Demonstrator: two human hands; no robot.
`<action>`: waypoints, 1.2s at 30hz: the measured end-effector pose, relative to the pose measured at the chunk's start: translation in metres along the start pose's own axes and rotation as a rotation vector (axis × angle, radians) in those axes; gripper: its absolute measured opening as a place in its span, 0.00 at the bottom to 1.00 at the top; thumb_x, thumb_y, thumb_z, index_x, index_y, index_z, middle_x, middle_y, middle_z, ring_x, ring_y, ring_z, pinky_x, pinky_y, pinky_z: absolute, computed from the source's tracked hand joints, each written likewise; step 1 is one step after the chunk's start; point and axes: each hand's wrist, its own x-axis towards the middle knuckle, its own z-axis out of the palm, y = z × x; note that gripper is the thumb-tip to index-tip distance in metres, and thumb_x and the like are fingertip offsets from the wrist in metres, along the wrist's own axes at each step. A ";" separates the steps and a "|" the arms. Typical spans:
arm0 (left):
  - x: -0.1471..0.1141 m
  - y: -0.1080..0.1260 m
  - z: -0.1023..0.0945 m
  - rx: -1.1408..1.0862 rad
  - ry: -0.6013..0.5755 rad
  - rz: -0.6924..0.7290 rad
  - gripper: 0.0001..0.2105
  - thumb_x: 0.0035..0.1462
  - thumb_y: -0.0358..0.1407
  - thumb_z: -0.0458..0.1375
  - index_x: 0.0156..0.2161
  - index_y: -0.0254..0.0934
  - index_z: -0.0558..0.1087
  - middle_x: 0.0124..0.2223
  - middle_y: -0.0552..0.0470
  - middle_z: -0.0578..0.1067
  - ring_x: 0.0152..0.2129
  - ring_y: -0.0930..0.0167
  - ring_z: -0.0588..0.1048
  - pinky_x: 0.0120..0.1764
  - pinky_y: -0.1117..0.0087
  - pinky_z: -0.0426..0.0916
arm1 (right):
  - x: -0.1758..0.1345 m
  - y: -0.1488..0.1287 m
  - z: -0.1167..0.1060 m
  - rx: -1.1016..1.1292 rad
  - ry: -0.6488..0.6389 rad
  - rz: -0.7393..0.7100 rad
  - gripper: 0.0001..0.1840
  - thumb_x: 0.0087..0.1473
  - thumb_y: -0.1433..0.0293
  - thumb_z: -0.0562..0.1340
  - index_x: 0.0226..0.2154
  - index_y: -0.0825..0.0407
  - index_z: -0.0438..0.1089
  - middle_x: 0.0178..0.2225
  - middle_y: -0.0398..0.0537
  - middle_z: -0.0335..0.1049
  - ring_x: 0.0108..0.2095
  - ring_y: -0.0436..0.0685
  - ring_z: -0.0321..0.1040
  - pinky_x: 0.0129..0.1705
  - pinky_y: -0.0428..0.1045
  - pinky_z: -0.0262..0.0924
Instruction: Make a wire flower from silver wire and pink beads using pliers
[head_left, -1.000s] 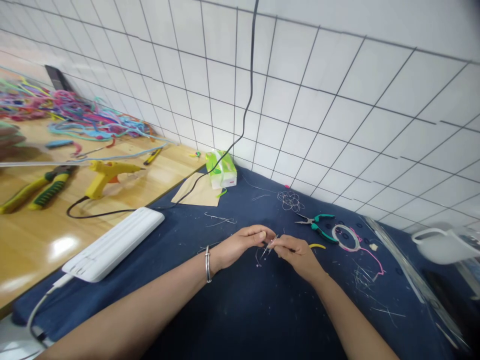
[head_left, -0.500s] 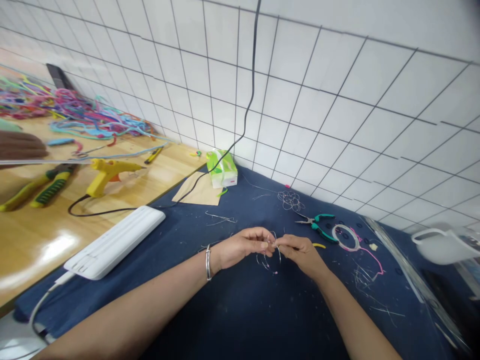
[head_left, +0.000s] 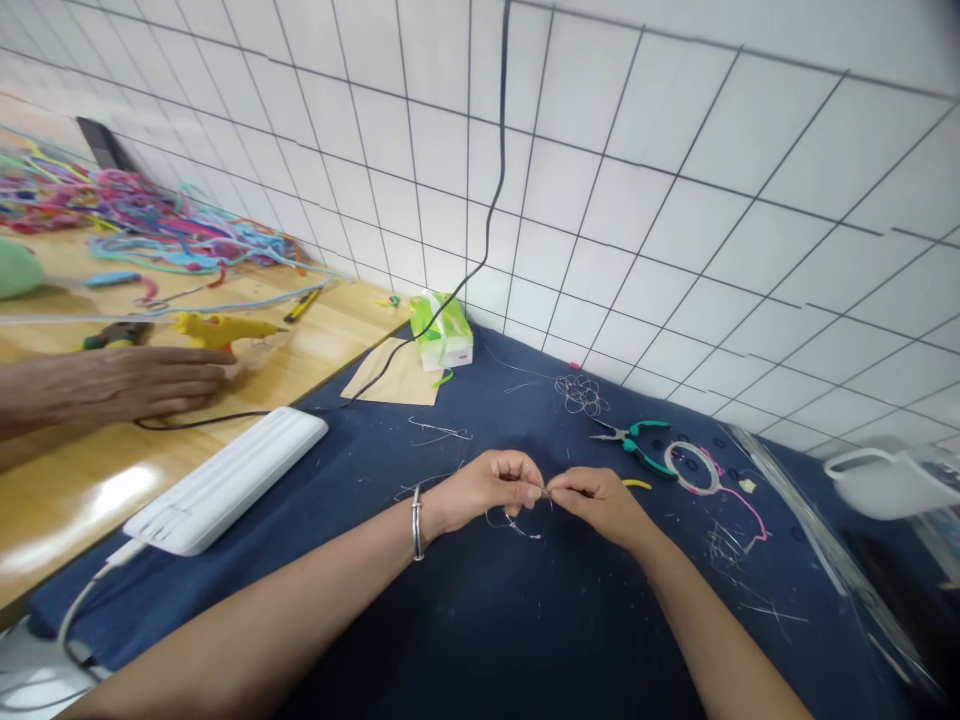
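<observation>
My left hand pinches a thin, curled wire with a small pink bit on its lower end. A loop of the wire hangs below the fingers over the dark blue cloth. Close beside it, my right hand is closed, thumb and forefinger pressed together on the same wire. The fingertips of both hands almost meet and hide part of the wire. Right of my hands lie teal-handled pliers and a white ring with a pink strand.
A co-worker's hand lies by the yellow glue gun on the wooden table. A white power strip, a tissue pack, brown paper, a flower-shaped wire coil and a white jug stand or lie around.
The wire loop between my fingertips has become smaller and lower, and my hands stay nearly in place. The co-worker's hand has moved down and right to the glue gun.
</observation>
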 end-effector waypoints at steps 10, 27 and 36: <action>0.000 0.002 0.003 0.146 0.071 -0.028 0.10 0.49 0.38 0.59 0.36 0.34 0.74 0.28 0.51 0.73 0.19 0.78 0.65 0.22 0.77 0.58 | 0.000 -0.004 0.005 -0.059 -0.002 0.164 0.11 0.50 0.66 0.56 0.26 0.52 0.72 0.19 0.39 0.60 0.22 0.47 0.54 0.25 0.43 0.48; -0.001 0.001 0.007 0.448 0.186 0.115 0.05 0.50 0.33 0.56 0.31 0.34 0.73 0.26 0.53 0.71 0.22 0.76 0.68 0.26 0.76 0.63 | 0.000 -0.010 0.010 -0.001 0.101 0.289 0.10 0.47 0.65 0.57 0.25 0.52 0.72 0.20 0.40 0.65 0.22 0.48 0.57 0.25 0.44 0.48; 0.001 0.000 0.005 0.402 0.117 0.022 0.08 0.52 0.34 0.54 0.32 0.34 0.74 0.28 0.52 0.73 0.22 0.75 0.70 0.27 0.75 0.65 | -0.003 -0.019 0.014 -0.396 0.130 0.094 0.11 0.52 0.69 0.53 0.26 0.49 0.70 0.26 0.41 0.69 0.28 0.50 0.63 0.31 0.45 0.52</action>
